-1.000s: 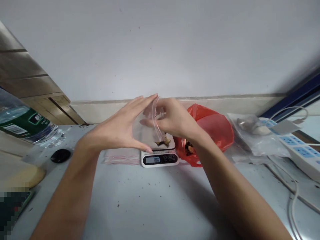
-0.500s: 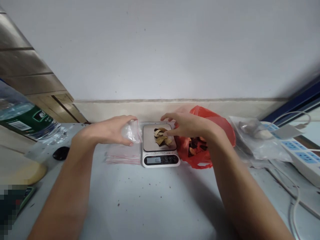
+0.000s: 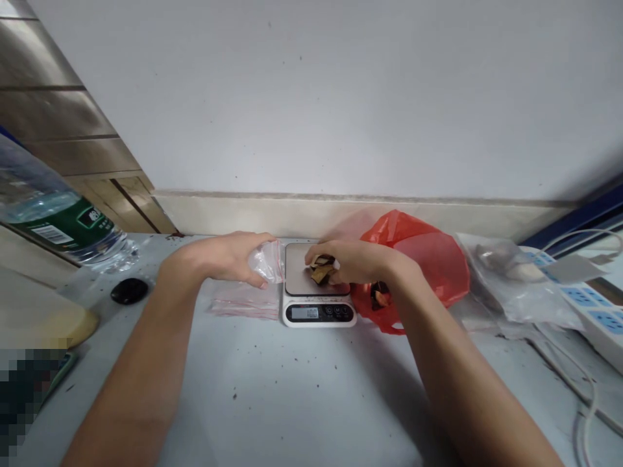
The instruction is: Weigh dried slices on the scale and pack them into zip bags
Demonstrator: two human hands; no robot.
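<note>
the dried pieces (image 3: 320,271) are over the plate of the scale (image 3: 295,275), between the right hand's (image 3: 361,261) curved fingers, on their far side, and its thumb, on the near right — if it grips them, one cannot tell. the left hand (image 3: 232,255) grasps a clear bag (image 3: 267,261), just left of the plate.

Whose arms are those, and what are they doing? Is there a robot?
They belong to a person; no robot shows. The camera sits on that person's head, looking forward and down. The left hand holds a small clear bag. The right hand curls around brown dried pieces on a little scale that reads 10.0; I can't tell whether it grips them. On the table, a red bag sits right of the scale and flat bags lie left of it.
</note>
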